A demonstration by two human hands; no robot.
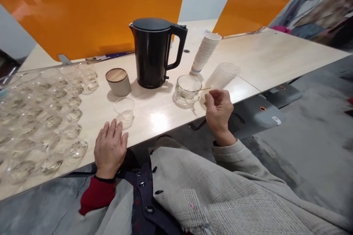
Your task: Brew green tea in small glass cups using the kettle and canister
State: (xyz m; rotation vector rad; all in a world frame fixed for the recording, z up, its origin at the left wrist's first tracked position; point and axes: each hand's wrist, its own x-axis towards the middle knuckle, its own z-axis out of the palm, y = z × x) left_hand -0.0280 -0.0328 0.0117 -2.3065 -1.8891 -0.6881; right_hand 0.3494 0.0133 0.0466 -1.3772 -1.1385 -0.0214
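My left hand (110, 148) lies palm down at the table's front edge, fingers stretched out, holding nothing. Its fingertips are close to a clear plastic cup (125, 107); whether they touch it I cannot tell. Over the right part of the table edge, my right hand (219, 112) has its fingers curled in toward the thumb. What is between them, if anything, is hidden. Just left of it stands a ribbed glass cup with a handle (185, 93). A thin gold-coloured stick (202, 89) leans out over its rim toward my right fingers.
A black electric kettle (151, 57) stands behind, beside a grey canister with a wooden lid (118, 83). Many clear cups with something in the bottom (52, 121) crowd the left. Stacked paper cups (205, 53) and stacked clear plastic cups (223, 75) stand right, before orange dividers (91, 18).
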